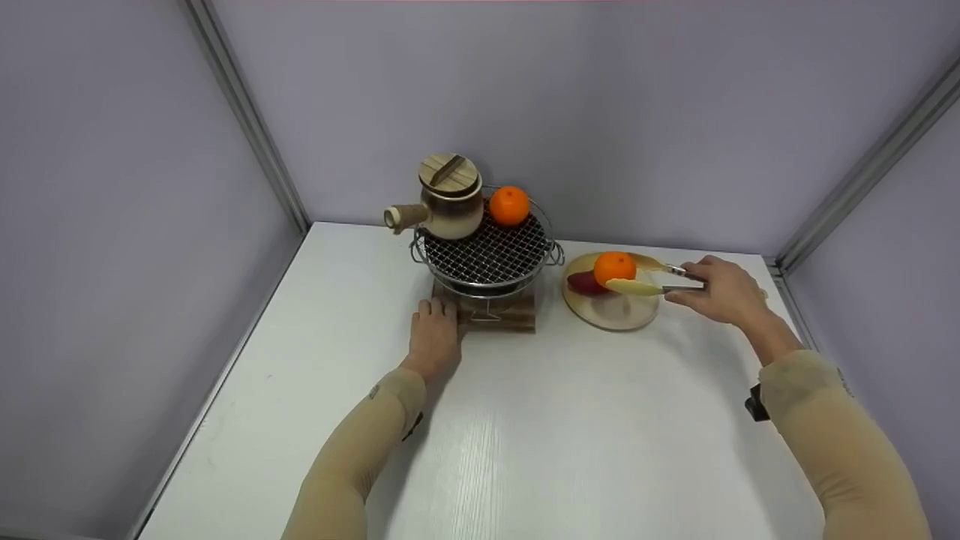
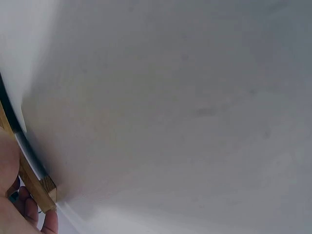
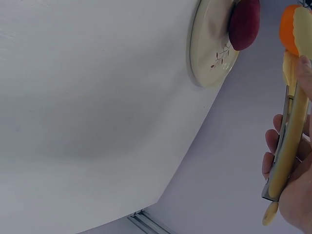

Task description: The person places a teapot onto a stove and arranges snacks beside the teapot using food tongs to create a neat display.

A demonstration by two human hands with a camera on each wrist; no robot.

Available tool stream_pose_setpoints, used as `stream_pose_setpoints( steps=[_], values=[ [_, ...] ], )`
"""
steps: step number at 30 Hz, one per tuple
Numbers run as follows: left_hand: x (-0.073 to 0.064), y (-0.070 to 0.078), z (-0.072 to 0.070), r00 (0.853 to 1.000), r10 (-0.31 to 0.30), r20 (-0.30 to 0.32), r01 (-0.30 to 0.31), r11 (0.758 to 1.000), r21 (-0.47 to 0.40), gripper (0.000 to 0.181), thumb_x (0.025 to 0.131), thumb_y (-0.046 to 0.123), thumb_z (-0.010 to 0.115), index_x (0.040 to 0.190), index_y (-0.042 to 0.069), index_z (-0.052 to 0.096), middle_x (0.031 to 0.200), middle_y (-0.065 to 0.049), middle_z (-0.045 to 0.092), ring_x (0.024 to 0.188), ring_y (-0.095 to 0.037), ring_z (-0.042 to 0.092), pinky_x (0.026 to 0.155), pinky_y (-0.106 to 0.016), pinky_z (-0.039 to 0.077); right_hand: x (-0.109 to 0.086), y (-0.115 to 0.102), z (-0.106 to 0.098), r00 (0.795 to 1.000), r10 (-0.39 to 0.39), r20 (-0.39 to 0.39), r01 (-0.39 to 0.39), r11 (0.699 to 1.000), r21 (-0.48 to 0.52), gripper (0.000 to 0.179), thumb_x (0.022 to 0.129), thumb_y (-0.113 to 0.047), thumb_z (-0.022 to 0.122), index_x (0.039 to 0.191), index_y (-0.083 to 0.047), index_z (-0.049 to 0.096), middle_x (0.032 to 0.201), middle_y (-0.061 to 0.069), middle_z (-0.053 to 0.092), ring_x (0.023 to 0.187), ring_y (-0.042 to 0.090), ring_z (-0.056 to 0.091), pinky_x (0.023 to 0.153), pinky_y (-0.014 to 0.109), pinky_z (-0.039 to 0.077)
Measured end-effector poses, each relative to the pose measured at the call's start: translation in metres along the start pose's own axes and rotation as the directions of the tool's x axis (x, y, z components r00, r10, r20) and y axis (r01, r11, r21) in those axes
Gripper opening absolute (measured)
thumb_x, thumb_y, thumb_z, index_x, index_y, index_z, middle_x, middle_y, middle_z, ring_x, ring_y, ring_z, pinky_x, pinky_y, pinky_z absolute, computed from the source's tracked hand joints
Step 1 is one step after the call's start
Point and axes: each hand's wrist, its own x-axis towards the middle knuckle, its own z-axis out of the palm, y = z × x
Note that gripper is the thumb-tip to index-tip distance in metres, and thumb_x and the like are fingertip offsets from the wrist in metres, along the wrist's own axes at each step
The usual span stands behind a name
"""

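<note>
My right hand grips a pair of tongs with pale yellow tips. Between those tips is an orange, held above a cream plate. A dark red sweet potato lies on the plate, and the right wrist view shows the orange apart from both. My left hand holds the left side of the wooden base under a small grill stove; fingers curl at the wood's edge in the left wrist view. On the round wire grill sits a second orange.
A brown-and-cream teapot with a wooden lid stands on the grill's left part, its side handle pointing left. Grey-white panels enclose the white table at the back and sides.
</note>
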Motion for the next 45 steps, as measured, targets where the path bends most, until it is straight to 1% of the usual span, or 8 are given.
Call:
stream_pose_setpoints(
  steps=[5, 13, 16, 19, 22, 28, 42, 45],
  values=[
    [-0.001, 0.000, 0.000, 1.000, 0.000, -0.006, 0.000, 1.000, 0.012, 0.060, 0.118, 0.044, 0.054, 0.154, -0.004, 0.051, 0.136, -0.022, 0.058, 0.125, -0.038, 0.052, 0.104, -0.050, 0.055, 0.003, -0.005, -0.006, 1.000, 0.006, -0.004, -0.006, 1.000, -0.016, 0.075, 0.100, -0.058, 0.081, 0.153, -0.007, 0.068, 0.133, 0.024, 0.072, 0.107, 0.042, 0.069, 0.078, 0.048, 0.055],
    [-0.001, 0.001, 0.001, 1.000, -0.006, -0.006, 0.006, 1.000, 0.006, 0.060, 0.118, 0.044, 0.054, 0.154, -0.004, 0.050, 0.137, -0.022, 0.058, 0.127, -0.038, 0.051, 0.106, -0.051, 0.055, 0.010, -0.015, -0.019, 1.000, 0.009, 0.021, -0.009, 1.000, -0.019, 0.083, 0.101, -0.066, 0.076, 0.156, -0.005, 0.064, 0.144, 0.026, 0.068, 0.120, 0.048, 0.067, 0.090, 0.064, 0.058],
    [0.000, 0.000, 0.001, 1.000, -0.005, -0.012, 0.006, 1.000, 0.009, 0.059, 0.118, 0.044, 0.054, 0.152, -0.004, 0.052, 0.137, -0.022, 0.058, 0.125, -0.038, 0.052, 0.105, -0.051, 0.055, 0.013, -0.019, -0.022, 1.000, -0.013, -0.009, 0.013, 1.000, -0.013, 0.078, 0.100, -0.062, 0.078, 0.153, -0.006, 0.067, 0.139, 0.024, 0.070, 0.114, 0.046, 0.069, 0.086, 0.059, 0.058],
    [0.000, 0.000, 0.001, 1.000, -0.005, -0.019, 0.005, 1.000, 0.011, 0.058, 0.118, 0.044, 0.054, 0.150, -0.005, 0.055, 0.135, -0.022, 0.059, 0.124, -0.037, 0.053, 0.104, -0.051, 0.055, 0.016, -0.024, -0.024, 0.997, -0.046, -0.054, 0.046, 0.999, -0.002, 0.072, 0.099, -0.056, 0.082, 0.149, -0.006, 0.071, 0.129, 0.022, 0.072, 0.103, 0.041, 0.069, 0.077, 0.048, 0.055],
    [0.001, 0.000, 0.002, 1.000, -0.007, -0.024, 0.007, 1.000, 0.009, 0.059, 0.118, 0.043, 0.056, 0.149, -0.006, 0.056, 0.135, -0.022, 0.060, 0.123, -0.037, 0.054, 0.103, -0.051, 0.056, 0.021, -0.030, -0.026, 0.995, -0.065, -0.078, 0.066, 0.998, 0.005, 0.070, 0.098, -0.053, 0.084, 0.148, -0.006, 0.072, 0.125, 0.021, 0.073, 0.100, 0.040, 0.069, 0.076, 0.043, 0.051],
    [0.000, 0.000, 0.002, 0.999, -0.003, -0.035, 0.003, 1.000, 0.008, 0.059, 0.117, 0.042, 0.057, 0.151, -0.007, 0.055, 0.137, -0.024, 0.060, 0.125, -0.039, 0.054, 0.104, -0.051, 0.056, 0.029, -0.046, -0.035, 0.995, -0.072, -0.067, 0.071, 0.997, -0.009, 0.070, 0.099, -0.051, 0.083, 0.151, -0.007, 0.070, 0.129, 0.021, 0.072, 0.103, 0.039, 0.067, 0.083, 0.048, 0.051],
    [0.000, 0.002, 0.003, 0.999, -0.013, -0.044, 0.013, 1.000, 0.000, 0.060, 0.116, 0.043, 0.059, 0.153, -0.004, 0.052, 0.137, -0.022, 0.060, 0.126, -0.038, 0.053, 0.106, -0.051, 0.055, 0.045, -0.072, -0.046, 0.993, -0.104, -0.063, 0.103, 0.995, -0.013, 0.068, 0.100, -0.052, 0.081, 0.153, -0.011, 0.069, 0.131, 0.019, 0.071, 0.104, 0.038, 0.065, 0.084, 0.049, 0.050],
    [0.000, 0.001, 0.003, 0.999, -0.012, -0.041, 0.012, 1.000, -0.008, 0.059, 0.117, 0.043, 0.058, 0.152, -0.004, 0.052, 0.137, -0.022, 0.059, 0.126, -0.038, 0.053, 0.106, -0.051, 0.055, 0.048, -0.078, -0.047, 0.993, -0.105, -0.057, 0.104, 0.994, -0.016, 0.070, 0.100, -0.053, 0.081, 0.154, -0.011, 0.068, 0.133, 0.019, 0.071, 0.106, 0.039, 0.066, 0.085, 0.052, 0.052]
  ],
)
